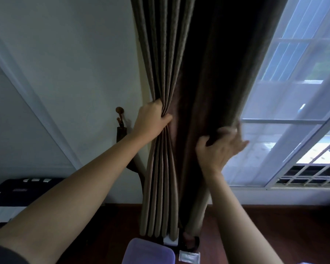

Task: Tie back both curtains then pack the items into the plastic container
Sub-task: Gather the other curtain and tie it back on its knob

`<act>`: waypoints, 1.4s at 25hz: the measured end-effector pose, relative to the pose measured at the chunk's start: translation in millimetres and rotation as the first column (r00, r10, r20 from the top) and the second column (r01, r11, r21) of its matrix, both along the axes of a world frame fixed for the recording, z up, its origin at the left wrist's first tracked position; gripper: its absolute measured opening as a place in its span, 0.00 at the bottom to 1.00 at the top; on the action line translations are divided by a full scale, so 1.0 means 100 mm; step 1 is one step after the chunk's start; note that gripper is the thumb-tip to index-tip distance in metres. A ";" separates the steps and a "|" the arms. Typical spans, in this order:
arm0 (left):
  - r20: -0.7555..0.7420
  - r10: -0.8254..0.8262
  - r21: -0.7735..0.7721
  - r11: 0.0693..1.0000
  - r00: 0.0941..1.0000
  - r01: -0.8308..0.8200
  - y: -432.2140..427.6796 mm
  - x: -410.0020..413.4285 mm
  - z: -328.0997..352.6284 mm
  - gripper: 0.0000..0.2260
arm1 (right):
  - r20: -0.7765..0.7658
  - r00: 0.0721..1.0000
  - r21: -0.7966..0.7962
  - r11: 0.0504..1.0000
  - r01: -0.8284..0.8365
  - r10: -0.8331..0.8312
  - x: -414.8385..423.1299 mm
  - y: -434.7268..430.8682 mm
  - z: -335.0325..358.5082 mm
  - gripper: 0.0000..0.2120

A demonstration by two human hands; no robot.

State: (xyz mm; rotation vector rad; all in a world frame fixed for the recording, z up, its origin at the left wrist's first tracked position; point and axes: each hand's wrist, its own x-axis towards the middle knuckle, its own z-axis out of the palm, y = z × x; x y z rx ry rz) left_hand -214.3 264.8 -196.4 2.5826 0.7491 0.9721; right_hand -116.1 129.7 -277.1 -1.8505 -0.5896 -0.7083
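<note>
A tall brown curtain (181, 73) hangs between the white wall and the window. My left hand (152, 121) grips the gathered pleats on its left side at waist height. My right hand (220, 145), blurred by motion, holds the curtain's right edge with fingers curled round the fabric. A dark tieback strap (121, 133) hangs from a round wall hook (119, 110) just left of my left hand. On the floor below, the purple lid of a plastic container (149, 252) shows at the bottom edge.
A window (293, 92) with white frames and sheer fabric fills the right side. A small white packet (189, 256) and a dark object lie on the red-brown floor by the container. A dark and white patterned item (11, 197) sits low left.
</note>
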 end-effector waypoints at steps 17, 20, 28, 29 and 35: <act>-0.021 -0.035 0.026 0.999 0.999 0.036 0.02 -0.01 -0.02 0.07 | -0.392 0.621 -0.263 0.564 -0.783 0.679 -0.09 0.48 -0.23 0.35; -0.029 -0.018 0.023 1.000 0.999 0.019 0.05 0.04 -0.02 0.09 | -0.391 0.614 -0.291 0.541 -0.789 0.685 -0.08 0.49 -0.27 0.35; -0.043 0.001 0.021 1.000 0.999 -0.001 0.10 0.07 -0.02 0.10 | -0.433 0.568 -0.291 0.489 -0.823 0.700 -0.17 0.47 -0.34 0.37; -0.038 -0.007 0.009 1.000 0.999 0.008 0.10 0.07 -0.01 0.11 | -0.453 0.553 -0.282 0.476 -0.833 0.699 -0.16 0.48 -0.33 0.38; -0.073 -0.025 -0.033 0.999 0.997 0.022 -0.02 0.08 0.10 0.17 | -0.528 0.369 -0.106 0.372 -0.922 0.765 -0.33 0.62 -0.36 0.35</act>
